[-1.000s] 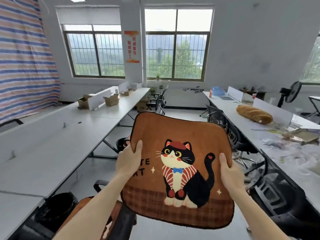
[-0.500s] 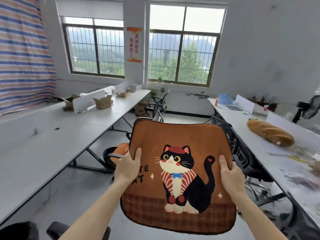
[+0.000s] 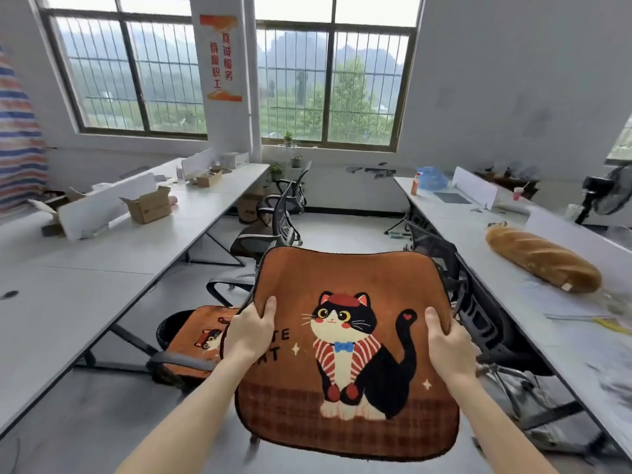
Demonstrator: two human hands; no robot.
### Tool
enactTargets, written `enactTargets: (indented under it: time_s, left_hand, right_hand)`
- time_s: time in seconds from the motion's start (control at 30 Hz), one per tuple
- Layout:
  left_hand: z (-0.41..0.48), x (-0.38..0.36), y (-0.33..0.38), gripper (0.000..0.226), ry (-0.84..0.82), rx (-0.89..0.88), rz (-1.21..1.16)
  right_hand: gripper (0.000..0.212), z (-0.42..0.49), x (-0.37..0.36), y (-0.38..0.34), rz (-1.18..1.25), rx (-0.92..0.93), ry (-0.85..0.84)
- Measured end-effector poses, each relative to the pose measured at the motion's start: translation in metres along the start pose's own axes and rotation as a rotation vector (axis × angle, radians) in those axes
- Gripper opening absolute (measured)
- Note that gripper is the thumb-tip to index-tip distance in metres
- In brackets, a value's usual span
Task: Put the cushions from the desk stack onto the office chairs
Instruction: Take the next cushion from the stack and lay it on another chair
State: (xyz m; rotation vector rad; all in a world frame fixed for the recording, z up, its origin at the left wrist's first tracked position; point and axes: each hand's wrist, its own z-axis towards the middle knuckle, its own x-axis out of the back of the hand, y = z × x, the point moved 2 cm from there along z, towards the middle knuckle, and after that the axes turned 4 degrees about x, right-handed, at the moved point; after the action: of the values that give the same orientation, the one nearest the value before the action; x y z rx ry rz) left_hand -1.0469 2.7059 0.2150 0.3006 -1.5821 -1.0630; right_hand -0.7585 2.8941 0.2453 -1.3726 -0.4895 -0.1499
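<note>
Nearer the chair (image 3: 254, 242) at mid-frame now, left hand (image 3: 249, 331) and right hand (image 3: 444, 340) hold the cushion (image 3: 345, 354) — fingers (image 3: 268, 307) clamped on its sides — so keep it level and seat it squarely.

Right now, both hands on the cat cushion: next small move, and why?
Probably carry the cushion forward to the seemingly bare black chair ahead. The left hand and right hand grip its sides, and the nearer chair at left already holds a matching cushion.
</note>
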Motion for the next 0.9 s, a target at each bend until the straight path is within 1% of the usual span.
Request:
enactTargets:
  time_s: [0.1,0.2,0.27,0.37,0.47,0.57,0.67,0.77,0.9]
  left_hand:
    - [0.060,-0.042,0.025,0.058,0.006,-0.015,0.021]
    - [0.106,-0.071,0.053,0.051,0.010,-0.032,0.039]
    - [0.139,-0.085,0.072,0.052,0.030,-0.043,0.057]
    - [0.191,-0.106,0.100,0.045,0.064,-0.031,0.088]
    - [0.241,-0.124,0.117,0.052,0.093,-0.008,0.092]
    - [0.286,-0.138,0.118,0.060,0.126,0.043,0.090]
    - [0.338,-0.163,0.114,0.063,0.156,0.082,0.072]
    - [0.388,-0.184,0.114,0.063,0.160,0.118,0.053]
    - [0.485,-0.210,0.113,0.065,0.163,0.128,0.013]
  right_hand:
    - [0.049,0.075,-0.024,0.019,0.013,-0.012,0.003]
    - [0.052,0.143,-0.046,0.039,0.040,-0.039,-0.014]
    - [0.054,0.188,-0.060,0.045,0.061,-0.037,-0.018]
    - [0.056,0.260,-0.083,0.045,0.082,-0.048,-0.060]
    - [0.057,0.323,-0.109,0.038,0.090,-0.051,-0.110]
    - [0.058,0.377,-0.134,0.025,0.096,0.000,-0.138]
    - [0.056,0.441,-0.167,0.017,0.067,0.049,-0.166]
    - [0.048,0.499,-0.201,0.006,0.058,0.089,-0.190]
    - [0.040,0.580,-0.254,-0.013,0.041,0.135,-0.196]
